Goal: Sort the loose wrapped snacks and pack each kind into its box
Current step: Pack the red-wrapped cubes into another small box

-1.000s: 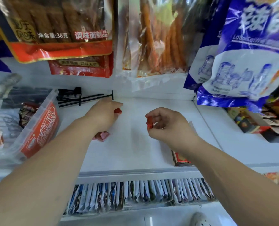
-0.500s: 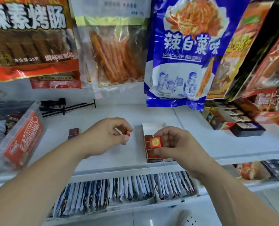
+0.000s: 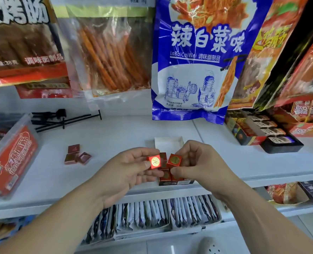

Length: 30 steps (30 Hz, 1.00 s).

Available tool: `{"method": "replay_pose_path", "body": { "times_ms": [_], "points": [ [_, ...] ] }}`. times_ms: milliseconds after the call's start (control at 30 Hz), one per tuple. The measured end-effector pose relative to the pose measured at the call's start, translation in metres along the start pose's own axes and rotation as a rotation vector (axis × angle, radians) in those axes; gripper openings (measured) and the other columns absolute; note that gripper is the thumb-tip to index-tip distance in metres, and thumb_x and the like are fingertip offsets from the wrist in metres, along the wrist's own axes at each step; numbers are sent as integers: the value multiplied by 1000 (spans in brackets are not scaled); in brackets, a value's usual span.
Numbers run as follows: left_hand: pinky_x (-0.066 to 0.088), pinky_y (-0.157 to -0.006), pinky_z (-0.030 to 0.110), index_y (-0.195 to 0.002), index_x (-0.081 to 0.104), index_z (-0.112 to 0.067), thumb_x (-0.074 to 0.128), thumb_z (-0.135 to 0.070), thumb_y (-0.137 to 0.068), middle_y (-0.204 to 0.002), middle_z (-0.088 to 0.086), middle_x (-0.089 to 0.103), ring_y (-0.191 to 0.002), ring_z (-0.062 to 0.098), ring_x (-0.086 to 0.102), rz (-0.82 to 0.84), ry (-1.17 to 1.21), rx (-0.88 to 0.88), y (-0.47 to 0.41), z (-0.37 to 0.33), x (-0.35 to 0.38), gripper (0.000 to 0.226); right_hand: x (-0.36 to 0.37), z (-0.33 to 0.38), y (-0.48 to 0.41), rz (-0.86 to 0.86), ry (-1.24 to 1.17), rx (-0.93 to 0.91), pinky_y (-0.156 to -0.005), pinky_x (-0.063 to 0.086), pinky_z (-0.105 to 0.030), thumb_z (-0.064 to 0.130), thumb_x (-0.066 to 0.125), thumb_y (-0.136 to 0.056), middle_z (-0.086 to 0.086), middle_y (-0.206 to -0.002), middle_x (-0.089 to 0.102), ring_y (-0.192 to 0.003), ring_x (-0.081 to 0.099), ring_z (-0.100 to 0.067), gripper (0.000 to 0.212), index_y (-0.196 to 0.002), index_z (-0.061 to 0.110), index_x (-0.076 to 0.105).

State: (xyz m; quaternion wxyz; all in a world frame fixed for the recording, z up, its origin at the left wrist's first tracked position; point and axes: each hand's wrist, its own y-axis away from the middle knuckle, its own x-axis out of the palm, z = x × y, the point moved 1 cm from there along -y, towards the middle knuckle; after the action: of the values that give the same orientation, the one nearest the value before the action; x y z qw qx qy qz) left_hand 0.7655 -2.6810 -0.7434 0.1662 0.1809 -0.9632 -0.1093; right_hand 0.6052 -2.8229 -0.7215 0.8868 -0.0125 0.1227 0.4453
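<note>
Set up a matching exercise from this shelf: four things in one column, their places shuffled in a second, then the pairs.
1 blue bag
2 maroon squares
3 clear tub
4 small box

A partly under the right hand
B hanging above the shelf
C at the shelf's far left
D loose, left of the left hand

Pairs: 1-B, 2-D, 3-C, 4-A

Bare left hand [image 3: 126, 174], bare right hand [image 3: 195, 162], bare forearms [image 3: 60, 224], pale perforated shoe toe [image 3: 211, 246]
</note>
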Motion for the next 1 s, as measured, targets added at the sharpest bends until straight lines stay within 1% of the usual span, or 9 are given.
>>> {"method": "replay_pose_path", "body": {
  "times_ms": [67,167,300,400,500,633,800,900,1000],
  "points": [
    [58,-82,35,-120,66,-9,50,2,-95,-109,20,71,-92,30,70,-6,46,-14,-6,4,0,32,-1,-2,-1,7,-8,5,-57,50,-23,1,88,-65,-7,-73,70,-62,61,-15,35,-90,1,64],
    [57,-80,35,-122,66,-8,50,2,-94,-106,21,71,-88,27,69,12,70,-37,-13,11,0,34,0,-5,-5,-12,35,3,-62,54,-30,7,91,-64,-6,-74,71,-64,61,-16,36,-89,4,65],
    [58,-84,36,-121,66,-9,51,0,-93,-109,23,70,-92,29,69,47,86,-48,-18,13,-1,34,2,-7,-13,-62,151,-7,-67,57,-40,18,92,-64,-3,-75,72,-65,61,-16,34,-85,15,67],
    [58,-81,34,-120,66,-11,52,1,-92,-106,20,71,-93,31,70,31,132,-31,-20,12,-3,34,4,-8,-18,-66,178,-3,-70,57,-47,17,91,-67,-2,-78,72,-67,62,-18,31,-87,16,67],
    [58,-82,31,-121,64,-11,54,6,-92,-105,19,72,-97,32,71,17,83,-9,-22,12,-6,35,7,-9,-22,-46,174,20,-71,58,-48,13,89,-69,-2,-80,73,-68,63,-18,30,-90,15,68],
    [56,-88,39,-109,65,-7,63,15,-83,-105,12,72,-99,29,71,-53,31,39,-23,11,-12,34,14,-8,-24,-32,155,20,-74,59,-49,17,91,-65,-4,-81,74,-75,68,-30,32,-86,16,67],
    [59,-60,28,-109,65,-14,68,9,-82,-89,14,75,-79,30,74,-108,-25,34,-20,8,-13,36,22,-7,-23,-39,149,-7,-66,56,-37,19,93,-61,-5,-75,71,-65,60,-18,35,-81,16,64],
    [58,-60,27,-110,66,-12,67,10,-82,-87,16,75,-78,31,73,-91,-25,34,-18,9,-11,35,25,-7,-23,-39,148,-3,-67,56,-36,17,92,-63,-6,-77,73,-65,62,-18,34,-83,16,65],
    [60,-65,31,-109,68,-9,62,2,-88,-90,19,74,-80,32,73,-90,23,19,-17,9,-10,24,24,-5,-21,-33,176,2,-68,59,-40,20,91,-65,-5,-79,73,-69,68,-29,40,-96,23,67]
  ]
}}
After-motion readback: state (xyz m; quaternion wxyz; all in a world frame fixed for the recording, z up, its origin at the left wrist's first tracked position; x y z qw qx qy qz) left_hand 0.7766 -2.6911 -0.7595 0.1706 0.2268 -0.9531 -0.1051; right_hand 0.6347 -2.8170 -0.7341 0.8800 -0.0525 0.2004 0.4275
